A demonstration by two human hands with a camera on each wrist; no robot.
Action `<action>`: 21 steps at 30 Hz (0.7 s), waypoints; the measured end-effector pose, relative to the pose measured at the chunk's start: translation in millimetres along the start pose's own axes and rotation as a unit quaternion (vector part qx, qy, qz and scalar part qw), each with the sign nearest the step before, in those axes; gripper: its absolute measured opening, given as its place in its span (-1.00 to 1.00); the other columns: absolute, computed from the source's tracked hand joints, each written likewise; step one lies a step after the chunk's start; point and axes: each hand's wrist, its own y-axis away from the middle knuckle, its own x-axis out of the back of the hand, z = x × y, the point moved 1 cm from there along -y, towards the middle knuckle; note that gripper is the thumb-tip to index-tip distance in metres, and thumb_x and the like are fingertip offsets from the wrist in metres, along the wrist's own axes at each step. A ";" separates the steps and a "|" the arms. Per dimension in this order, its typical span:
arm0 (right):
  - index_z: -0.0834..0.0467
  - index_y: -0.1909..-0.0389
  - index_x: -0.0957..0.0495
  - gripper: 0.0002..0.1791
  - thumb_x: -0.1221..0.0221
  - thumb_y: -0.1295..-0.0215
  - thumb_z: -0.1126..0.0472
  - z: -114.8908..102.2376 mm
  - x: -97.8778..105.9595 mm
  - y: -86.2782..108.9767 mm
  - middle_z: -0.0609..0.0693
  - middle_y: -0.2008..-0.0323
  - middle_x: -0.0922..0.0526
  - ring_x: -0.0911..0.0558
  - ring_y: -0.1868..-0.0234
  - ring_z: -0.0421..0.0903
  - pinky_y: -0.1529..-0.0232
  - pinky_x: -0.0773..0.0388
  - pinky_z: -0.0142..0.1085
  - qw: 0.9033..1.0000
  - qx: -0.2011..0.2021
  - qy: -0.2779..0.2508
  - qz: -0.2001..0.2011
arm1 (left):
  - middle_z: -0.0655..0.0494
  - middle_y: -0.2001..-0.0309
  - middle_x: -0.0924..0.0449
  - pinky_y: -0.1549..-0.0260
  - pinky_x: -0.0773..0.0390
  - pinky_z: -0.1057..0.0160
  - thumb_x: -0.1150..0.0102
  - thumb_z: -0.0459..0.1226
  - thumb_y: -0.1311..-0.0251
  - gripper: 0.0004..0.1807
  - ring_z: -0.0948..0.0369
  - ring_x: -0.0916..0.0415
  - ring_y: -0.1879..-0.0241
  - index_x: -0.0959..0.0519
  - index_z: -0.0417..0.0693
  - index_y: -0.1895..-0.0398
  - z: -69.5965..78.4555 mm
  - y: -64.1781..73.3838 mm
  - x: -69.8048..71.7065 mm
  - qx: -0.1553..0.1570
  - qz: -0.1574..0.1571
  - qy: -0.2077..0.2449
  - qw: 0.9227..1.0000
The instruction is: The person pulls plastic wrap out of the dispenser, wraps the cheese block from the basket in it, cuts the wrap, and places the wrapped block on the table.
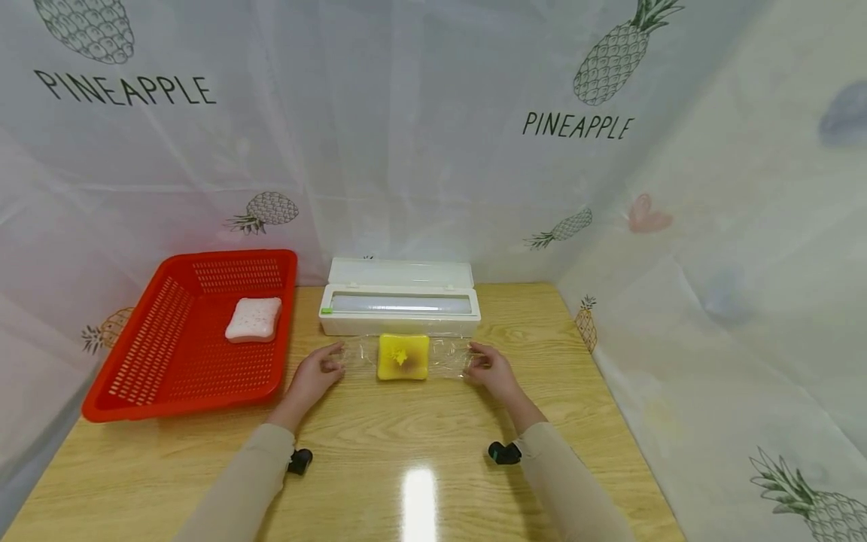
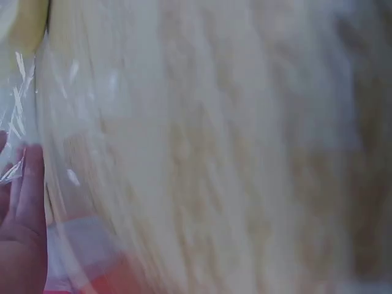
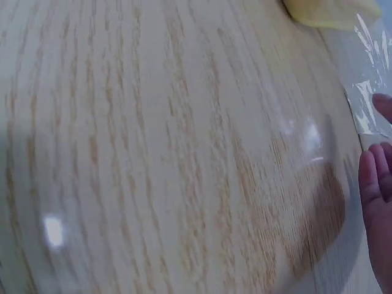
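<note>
A yellow bread-slice-shaped piece [image 1: 403,357] with a browned patch lies wrapped in clear plastic film on the table. The film sticks out flat on both sides. My left hand [image 1: 317,379] pinches the film's left end; in the left wrist view, its fingers [image 2: 32,177] overlap the crinkled film [image 2: 18,110]. At the opposite end, my right hand [image 1: 497,374] holds the film's edge between thumb and fingers. The right wrist view cuts off most of this hand [image 3: 380,184], so its exact contact there is partly hidden.
Just behind the wrapped piece stands a white film dispenser box [image 1: 400,325], lid raised, with a roll [image 1: 400,303] inside. A red plastic basket [image 1: 183,399] at the left holds a pale pink bread-slice-shaped piece [image 1: 254,319]. Pineapple-printed curtains [image 1: 420,150] enclose the wooden table [image 1: 366,452].
</note>
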 end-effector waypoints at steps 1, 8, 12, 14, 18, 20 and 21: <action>0.34 -0.22 -0.46 -0.42 -0.32 -0.13 0.48 0.7 0.7 -0.1 0.27 -0.04 -0.55 -0.58 0.08 0.07 0.07 -0.58 -0.22 1.000 -0.005 -0.005 0.006 | -0.30 -0.11 -0.46 0.11 -0.60 0.20 -0.29 -0.53 -0.12 -0.39 -0.02 -0.56 0.10 -0.42 -0.29 -0.29 -0.9 0.1 0.0 0.008 0.009 0.011 1.000; 0.51 -0.02 -0.49 -0.66 -0.22 -0.24 0.49 2.8 4.1 -5.8 0.33 -0.28 -0.38 -0.39 -0.29 0.21 -0.19 -0.44 -0.20 0.994 -0.018 -0.101 -0.040 | -0.31 -0.32 -0.22 -0.21 -0.38 0.08 -0.27 -0.48 -0.17 -0.66 -0.19 -0.26 -0.28 -0.50 -0.42 -0.01 -3.7 -0.3 -0.8 0.061 0.048 0.137 0.988; 0.51 -0.05 -0.50 -0.67 -0.16 -0.27 0.50 5.0 2.8 -9.5 0.31 -0.16 -0.51 -0.53 -0.13 0.06 -0.02 -0.54 -0.33 0.989 -0.025 -0.127 -0.076 | -0.35 -0.31 -0.27 0.00 -0.49 0.37 -0.24 -0.45 -0.22 -0.64 -0.10 -0.37 -0.20 -0.47 -0.46 -0.05 -3.4 -1.9 -2.4 0.082 0.019 0.180 0.980; 0.49 -0.08 -0.50 -0.65 -0.16 -0.26 0.51 7.0 0.8 -10.2 0.27 -0.07 -0.57 -0.59 0.01 -0.05 0.04 -0.56 -0.37 0.987 -0.037 -0.137 -0.071 | -0.36 -0.16 -0.40 0.15 -0.48 0.45 -0.26 -0.41 -0.23 -0.60 0.00 -0.44 -0.04 -0.50 -0.39 -0.12 -3.2 -2.3 -1.8 0.080 0.002 0.171 0.982; 0.48 -0.08 -0.51 -0.62 -0.19 -0.22 0.52 10.4 -3.4 -8.9 0.22 -0.02 -0.61 -0.62 0.15 -0.21 0.13 -0.57 -0.40 0.986 -0.057 -0.153 -0.033 | -0.17 -0.03 -0.51 0.18 -0.43 0.43 -0.29 -0.32 -0.24 -0.48 0.19 -0.39 0.10 -0.47 -0.24 -0.27 -5.5 -3.2 1.6 0.067 -0.031 0.149 0.986; 0.47 -0.09 -0.52 -0.61 -0.20 -0.21 0.53 11.0 -5.1 -7.7 0.24 -0.04 -0.60 -0.63 0.17 -0.22 0.17 -0.58 -0.40 0.985 -0.062 -0.158 -0.020 | -0.12 -0.12 -0.52 0.12 -0.46 0.44 -0.28 -0.30 -0.25 -0.46 0.24 -0.43 0.03 -0.45 -0.20 -0.30 -7.3 -3.1 3.2 0.072 -0.042 0.156 0.984; 0.47 -0.09 -0.52 -0.61 -0.20 -0.21 0.54 11.3 -5.6 -7.1 0.25 -0.04 -0.60 -0.64 0.17 -0.22 0.19 -0.58 -0.40 0.985 -0.060 -0.161 -0.019 | -0.14 -0.17 -0.51 0.08 -0.48 0.43 -0.27 -0.31 -0.25 -0.44 0.23 -0.46 -0.01 -0.42 -0.20 -0.32 -8.1 -2.7 3.9 0.075 -0.049 0.167 0.982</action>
